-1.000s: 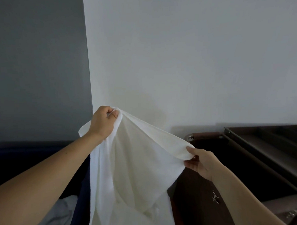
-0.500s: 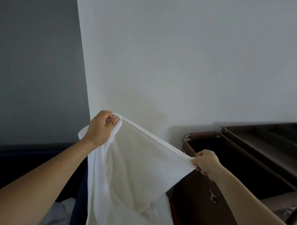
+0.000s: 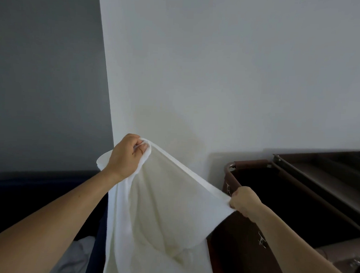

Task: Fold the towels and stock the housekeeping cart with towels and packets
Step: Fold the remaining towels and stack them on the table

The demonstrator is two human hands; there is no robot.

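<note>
Head view: white towel held up by its top edge, a hand at each end.

I read the left hand [image 3: 126, 157] as raised, fingers curled tight round one corner of the towel [image 3: 162, 213], with a flap of cloth showing past the wrist. The right hand [image 3: 245, 202] sits lower, fist closed on the other end of the same edge. That edge runs taut between them, sloping down to the right. The rest of the towel hangs in loose folds and leaves the frame at the bottom. It is in the air in front of the pale wall [image 3: 218, 76], just left of the housekeeping cart [image 3: 249, 163]; the right hand overlaps the cart's brown bag frame. I cannot make out what is inside the cart. A crumpled pale cloth [image 3: 77, 255] lies at lower left.
</note>
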